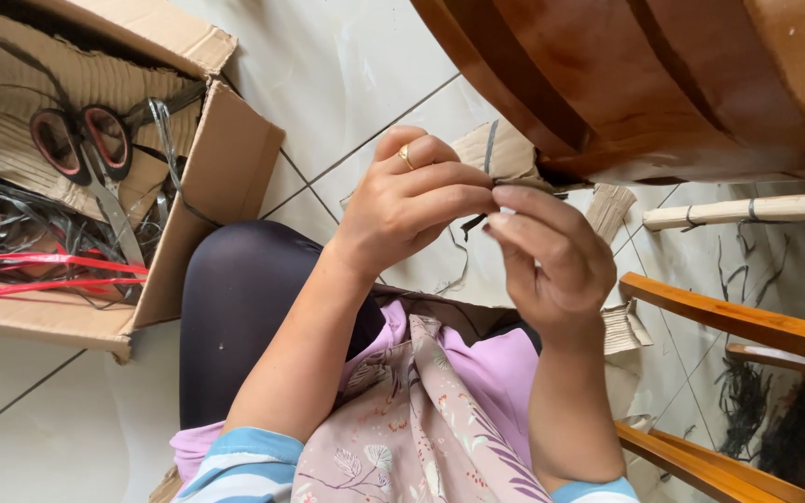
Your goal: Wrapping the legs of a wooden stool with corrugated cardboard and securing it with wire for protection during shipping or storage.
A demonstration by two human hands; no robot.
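Floral cloth (412, 419) over the lap lies closest to the lens, with both forearms rising from it toward the middle of the view. Left hand (412, 200), ring on one finger, is closed in a narrow pinch on a thin dark strip (473, 224); right hand (542, 251) meets it fingertip to fingertip, likewise pinched on the same strip, so the piece is held taut between them, raised off the floor (328, 74) and close to the eyes, apparently for fine finger work. A loose end of the strip hangs just below the fingers. Cardboard box (225, 177) stands open on the tiled floor beside the left knee, within reach; it holds red-handled scissors (86, 149), a tangle of dark strips (11, 224) and some red ones (39, 270). Brown wooden furniture (663, 84) curves overhead at upper right, a pale bundle of sticks (747, 210) lies beyond the hands, and wooden rails (747, 321) cross at right, dark scraps scattered beneath
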